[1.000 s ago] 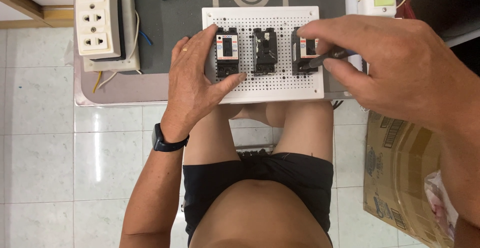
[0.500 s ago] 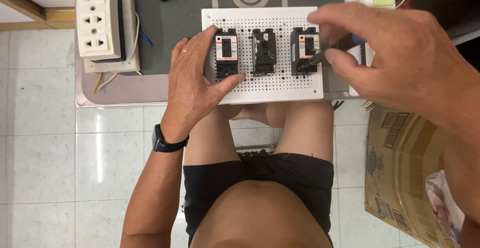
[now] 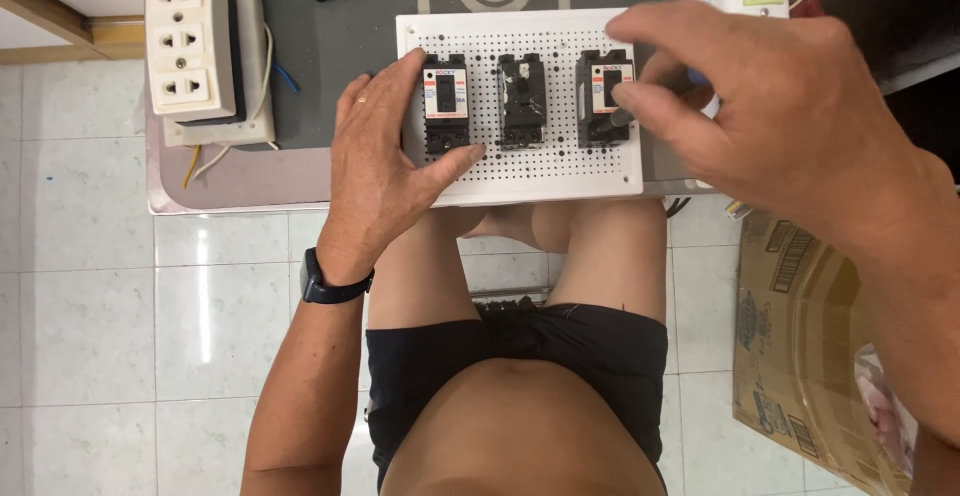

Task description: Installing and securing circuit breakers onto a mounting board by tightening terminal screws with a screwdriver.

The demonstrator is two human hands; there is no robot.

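- Head view looks straight down on a grey worktop [image 3: 330, 46] set over a white tiled floor [image 3: 90, 336], with the person's bare knees and dark shorts below its front edge.
- Against half a second ago and a second ago, the right hand [image 3: 770, 106] has lifted slightly and drawn its fingertips together over the right-hand breaker, where earlier it lay lower across that unit; I judge the work to have settled on this one breaker's lever or front.
- White perforated mounting board [image 3: 520, 171] lies at the front of the worktop and has kept its place across the three pictures.
- Left hand [image 3: 385, 166] lies flat and open, as before, palm on the board's left edge, thumb stretched along the board below the left circuit breaker [image 3: 445, 106], gripping nothing; a ring and a dark wrist watch show.
- Right-hand fingers [image 3: 650, 116] are pinched at the face of the right circuit breaker [image 3: 600, 96]; whether they actually clasp its lever I cannot tell.
- Three black circuit breakers stand in a row on the board: left and right ones carry pale labels, the middle circuit breaker [image 3: 522, 101] looks plain black.
- Cream three-outlet socket block [image 3: 190, 46] sits at the worktop's left, well apart; a cardboard box [image 3: 800, 356] stands on the floor to the right.
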